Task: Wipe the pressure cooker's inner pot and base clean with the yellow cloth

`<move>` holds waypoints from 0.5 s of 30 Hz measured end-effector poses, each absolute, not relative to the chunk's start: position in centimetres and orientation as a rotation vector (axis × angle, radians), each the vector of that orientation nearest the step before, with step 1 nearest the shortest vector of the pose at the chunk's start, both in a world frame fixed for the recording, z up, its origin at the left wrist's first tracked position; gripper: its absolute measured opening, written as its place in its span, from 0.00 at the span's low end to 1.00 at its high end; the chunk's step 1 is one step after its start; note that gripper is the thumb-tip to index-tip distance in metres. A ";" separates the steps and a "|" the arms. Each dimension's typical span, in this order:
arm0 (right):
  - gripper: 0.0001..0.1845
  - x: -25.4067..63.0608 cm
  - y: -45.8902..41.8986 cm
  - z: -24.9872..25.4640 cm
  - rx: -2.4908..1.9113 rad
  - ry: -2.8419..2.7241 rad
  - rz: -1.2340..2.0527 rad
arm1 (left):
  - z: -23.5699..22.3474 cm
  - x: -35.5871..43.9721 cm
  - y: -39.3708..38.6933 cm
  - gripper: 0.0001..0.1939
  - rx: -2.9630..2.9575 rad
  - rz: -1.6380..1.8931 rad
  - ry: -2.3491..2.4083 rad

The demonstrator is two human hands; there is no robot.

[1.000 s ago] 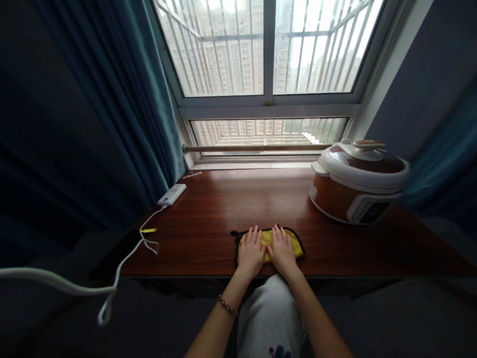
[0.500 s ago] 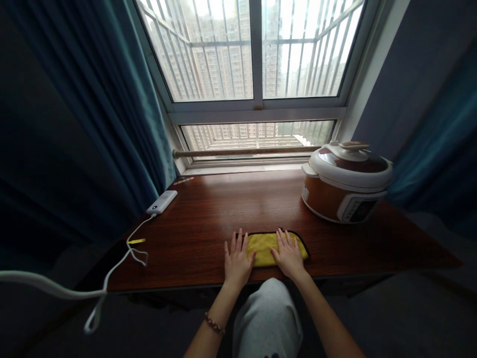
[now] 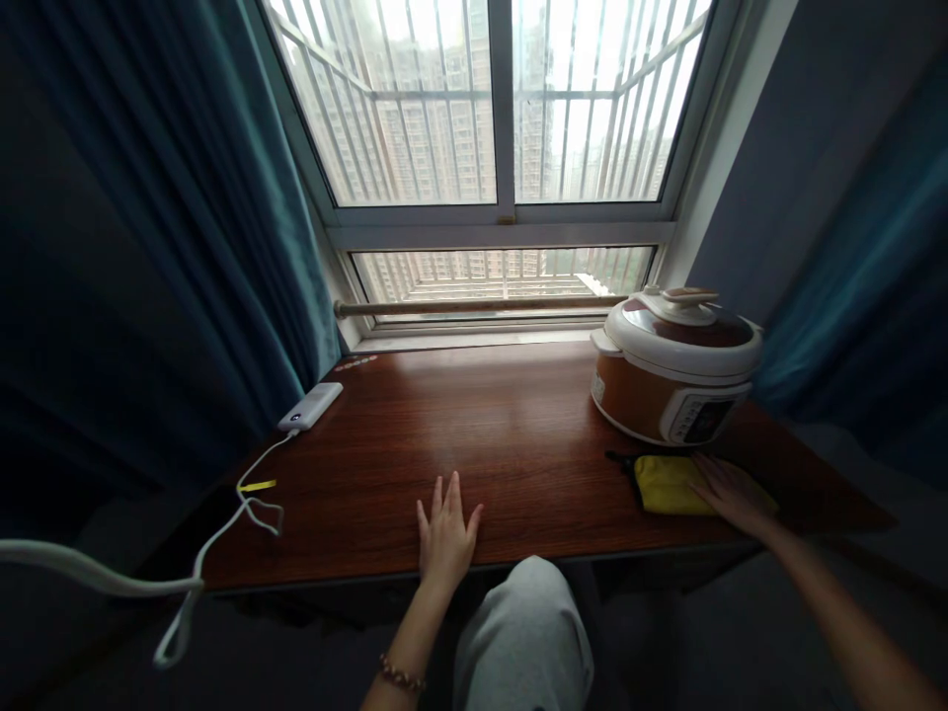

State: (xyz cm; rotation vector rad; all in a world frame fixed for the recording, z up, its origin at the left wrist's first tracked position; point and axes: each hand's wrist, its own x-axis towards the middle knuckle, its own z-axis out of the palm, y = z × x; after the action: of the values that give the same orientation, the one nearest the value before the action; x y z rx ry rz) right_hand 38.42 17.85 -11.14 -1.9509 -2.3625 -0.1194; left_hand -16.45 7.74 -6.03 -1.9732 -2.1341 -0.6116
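My left hand lies flat near the front edge of the brown wooden table, fingers spread, with nothing in it. A folded yellow cloth with black edging lies on the right part of the table, just in front of the rice cooker-like pot. Resting on top of the cloth is my right hand, its fingers stretched out and somewhat blurred. A dark strip of the cloth's edge sticks out on its left side. My right hand and wrist cover part of the cloth.
A white power bank with a white cable lies at the table's left edge, beside a blue curtain. A yellow strip sits by the cable. Behind the table is a barred window. My knee is below the front edge.
My right hand has slid the yellow cloth to the right, below the pot. My left hand has come off the cloth and moved slightly left, onto bare wood.
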 end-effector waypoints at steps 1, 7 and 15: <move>0.39 39.1 18.2 -11.2 -1.953 -2.365 -0.100 | -6.0 -16.4 7.8 0.32 -1.968 -0.660 -2.138; 0.39 39.9 19.1 -10.7 -1.883 -2.357 -0.043 | -5.0 -17.2 6.2 0.18 -1.962 -1.341 -2.055; 0.29 37.0 15.4 -9.1 -1.506 -1.964 -0.296 | -7.2 -21.9 -3.3 0.17 -1.671 -1.716 -2.595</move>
State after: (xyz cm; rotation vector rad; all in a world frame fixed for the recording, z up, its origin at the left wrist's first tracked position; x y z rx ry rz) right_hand 37.03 15.43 -9.13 -1.5061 -1.9640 -0.2956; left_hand -21.91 -3.31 -7.17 -1.6706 -2.5945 -1.7155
